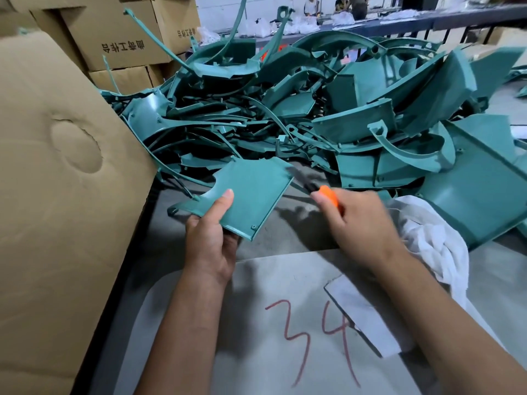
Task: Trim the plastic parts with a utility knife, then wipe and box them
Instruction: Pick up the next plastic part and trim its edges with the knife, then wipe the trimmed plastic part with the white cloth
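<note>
My left hand [212, 238] grips a flat teal plastic part [251, 192] by its near edge, thumb on top, holding it tilted above the grey table. My right hand [362, 223] grips an orange-handled utility knife [328, 195], its dark blade end against the part's right edge; the blade is blurred. A white cloth [430, 240] lies bunched just right of my right hand. A big heap of teal plastic parts [328, 109] fills the table behind.
A large cardboard box flap [62, 195] rises at the left. Stacked printed cartons [119, 38] stand at the back left. A grey sheet marked "34" in red [285, 323] lies under my forearms. People work at a distant bench [342, 7].
</note>
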